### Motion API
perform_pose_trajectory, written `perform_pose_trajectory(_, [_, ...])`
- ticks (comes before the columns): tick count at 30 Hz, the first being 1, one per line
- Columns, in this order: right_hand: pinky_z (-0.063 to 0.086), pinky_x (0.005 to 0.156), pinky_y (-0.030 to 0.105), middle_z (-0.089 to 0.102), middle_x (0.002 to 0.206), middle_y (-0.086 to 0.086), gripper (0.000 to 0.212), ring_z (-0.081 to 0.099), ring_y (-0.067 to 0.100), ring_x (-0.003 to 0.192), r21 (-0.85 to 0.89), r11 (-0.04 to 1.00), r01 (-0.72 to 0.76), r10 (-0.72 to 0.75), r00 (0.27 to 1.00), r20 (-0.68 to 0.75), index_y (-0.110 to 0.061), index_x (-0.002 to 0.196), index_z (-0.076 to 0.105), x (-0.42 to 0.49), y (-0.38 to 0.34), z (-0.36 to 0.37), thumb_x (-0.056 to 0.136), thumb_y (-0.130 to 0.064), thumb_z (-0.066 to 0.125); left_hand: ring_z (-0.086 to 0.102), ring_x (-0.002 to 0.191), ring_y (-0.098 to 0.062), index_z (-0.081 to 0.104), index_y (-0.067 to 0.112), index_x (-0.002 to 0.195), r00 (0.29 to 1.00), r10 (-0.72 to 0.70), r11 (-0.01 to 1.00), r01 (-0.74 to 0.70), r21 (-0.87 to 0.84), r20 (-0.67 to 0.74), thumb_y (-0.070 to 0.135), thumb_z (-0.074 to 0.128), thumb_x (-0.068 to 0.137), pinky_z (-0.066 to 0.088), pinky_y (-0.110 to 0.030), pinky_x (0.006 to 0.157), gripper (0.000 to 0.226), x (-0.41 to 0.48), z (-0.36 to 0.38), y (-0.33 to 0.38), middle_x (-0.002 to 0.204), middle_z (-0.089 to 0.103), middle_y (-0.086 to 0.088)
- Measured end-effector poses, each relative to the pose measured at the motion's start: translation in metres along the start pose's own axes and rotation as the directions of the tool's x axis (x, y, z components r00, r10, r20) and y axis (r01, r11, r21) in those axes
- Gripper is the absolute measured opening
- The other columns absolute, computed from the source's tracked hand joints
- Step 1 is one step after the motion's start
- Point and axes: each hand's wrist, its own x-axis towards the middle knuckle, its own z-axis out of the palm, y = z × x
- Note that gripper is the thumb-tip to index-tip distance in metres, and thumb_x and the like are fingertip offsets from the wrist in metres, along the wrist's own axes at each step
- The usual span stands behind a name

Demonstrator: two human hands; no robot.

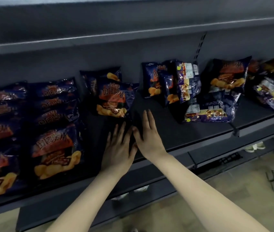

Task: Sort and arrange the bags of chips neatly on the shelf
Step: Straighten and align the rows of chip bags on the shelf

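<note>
Just beyond the fingertips point(145, 114), chip bag point(112, 101) lies flat, left hand point(118, 151) and right hand point(148, 136) side by side, fingers straight, holding nothing, resting on shelf point(174, 128).

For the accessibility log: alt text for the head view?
A person's left hand and right hand stretch open, side by side, over the dark grey metal shelf. Glossy dark blue chip bags lie in neat rows at left; blue and purple bags lie jumbled at right.

free: bare shelf point(163, 121) between lone chip bag point(112, 101) and upright bags point(164, 84) | blocked left: stacked rows point(52, 118)
</note>
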Motion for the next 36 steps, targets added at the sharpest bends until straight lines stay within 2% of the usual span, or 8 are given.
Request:
perform_pose_trajectory(7, [0.009, 0.099, 0.012, 0.0, 0.159, -0.001, 0.067, 0.005, 0.012, 0.144, 0.194, 0.964, -0.181, 0.17, 0.983, 0.069, -0.019, 0.152, 0.005, 0.035, -0.025, 0.009, 0.098, -0.036, 0.042, 0.005, 0.145, -0.02, 0.005, 0.016, 0.15, 0.999, -0.034, 0.999, 0.034, -0.027, 0.012, 0.053, 0.005, 0.088, 0.003, -0.039, 0.118, 0.072, 0.003, 0.001, 0.0, 0.158, 0.008, -0.002])
perform_pose_trajectory(15, [0.022, 0.098, 0.021, 0.01, 0.158, 0.004, 0.065, 0.018, 0.021, 0.143, 0.242, 0.957, -0.16, 0.158, 0.987, 0.031, -0.034, 0.15, 0.011, 0.05, -0.038, 0.027, 0.096, -0.03, 0.047, 0.008, 0.145, -0.025, 0.004, 0.012, 0.149, 0.998, -0.026, 1.0, 0.026, 0.002, 0.055, 0.05, 0.005, 0.088, 0.003, -0.04, 0.117, 0.073, 0.006, 0.002, -0.001, 0.157, 0.012, -0.011])
perform_pose_trajectory(19, [0.021, 0.098, 0.024, 0.007, 0.158, 0.005, 0.068, 0.014, 0.023, 0.144, 0.243, 0.959, -0.147, 0.136, 0.989, 0.059, -0.041, 0.148, 0.011, 0.056, -0.039, 0.031, 0.095, -0.03, 0.051, 0.014, 0.144, -0.027, 0.014, 0.009, 0.148, 0.999, -0.029, 0.999, 0.03, -0.025, 0.036, 0.05, 0.005, 0.088, 0.007, -0.043, 0.117, 0.073, 0.007, 0.002, 0.001, 0.154, 0.02, -0.014])
perform_pose_trajectory(23, [0.024, 0.107, 0.029, 0.007, 0.158, 0.003, 0.085, 0.017, 0.023, 0.143, 0.227, 0.959, -0.168, 0.149, 0.984, 0.1, -0.033, 0.15, 0.005, 0.066, -0.035, 0.032, 0.087, -0.041, 0.061, 0.019, 0.142, -0.028, 0.019, 0.009, 0.147, 0.999, -0.036, 0.999, 0.037, -0.032, 0.023, 0.046, 0.021, 0.096, 0.011, -0.044, 0.117, 0.064, 0.007, 0.003, 0.002, 0.153, 0.025, -0.014])
perform_pose_trajectory(26, [0.022, 0.115, 0.042, 0.004, 0.158, 0.001, 0.103, 0.011, 0.022, 0.145, 0.143, 0.972, -0.187, 0.165, 0.974, 0.153, -0.025, 0.151, 0.0, 0.073, -0.033, 0.034, 0.078, -0.05, 0.068, 0.015, 0.143, -0.027, 0.015, 0.011, 0.147, 0.998, -0.042, 0.998, 0.043, -0.038, 0.043, 0.046, 0.016, 0.094, 0.01, -0.044, 0.118, 0.064, 0.007, 0.003, 0.002, 0.154, 0.02, -0.013])
perform_pose_trajectory(30, [0.019, 0.117, 0.04, 0.01, 0.158, 0.0, 0.114, 0.011, 0.018, 0.145, 0.144, 0.973, -0.178, 0.145, 0.966, 0.214, -0.025, 0.151, 0.003, 0.091, -0.041, 0.031, 0.067, -0.059, 0.073, 0.009, 0.145, -0.024, 0.018, 0.012, 0.147, 0.999, -0.043, 0.992, 0.042, -0.116, -0.005, 0.043, 0.016, 0.093, 0.002, -0.04, 0.118, 0.062, 0.007, -0.002, 0.003, 0.156, 0.016, -0.01])
perform_pose_trajectory(33, [0.036, 0.108, 0.043, 0.046, 0.137, -0.007, 0.091, 0.04, 0.016, 0.13, 0.233, 0.962, -0.145, 0.097, 0.974, 0.204, -0.042, 0.13, 0.038, 0.115, -0.036, 0.031, 0.051, -0.068, 0.076, -0.002, 0.145, -0.02, 0.008, 0.017, 0.15, 0.999, -0.049, 0.988, 0.047, -0.148, -0.011, 0.043, 0.02, 0.095, -0.006, -0.037, 0.116, 0.062, 0.005, -0.002, 0.003, 0.158, 0.005, -0.004])
perform_pose_trajectory(36, [0.039, 0.106, 0.043, 0.056, 0.127, -0.008, 0.065, 0.048, 0.015, 0.122, 0.281, 0.946, -0.16, 0.104, 0.974, 0.203, -0.051, 0.11, 0.045, 0.133, -0.033, 0.029, 0.055, -0.064, 0.077, -0.001, 0.145, -0.023, 0.009, 0.017, 0.15, 0.999, -0.045, 0.99, 0.043, -0.132, -0.013, 0.044, 0.02, 0.094, -0.006, -0.039, 0.116, 0.063, 0.004, -0.001, 0.001, 0.158, 0.005, -0.005])
